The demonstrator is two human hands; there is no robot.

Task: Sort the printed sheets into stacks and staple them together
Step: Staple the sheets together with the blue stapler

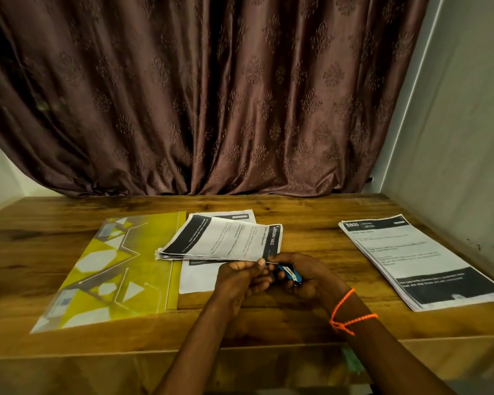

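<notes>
Right hand (305, 276) grips blue stapler (290, 274) at 6 o'clock on tabletop (311, 212), left hand (240, 276) pinches a staple strip (271, 263) at it, middle stack (220, 240) just beyond, second stack (419, 260) at 3 o'clock.

I have only one view, the wide-angle head camera. It looks forward and down over the wooden table (311, 212) from close range, facing the brown curtain (211, 95), with both forearms entering at the bottom edge and the frame's sides bowed.

folder (109, 269) left, stack (419, 260) right — table (311, 212)
</notes>
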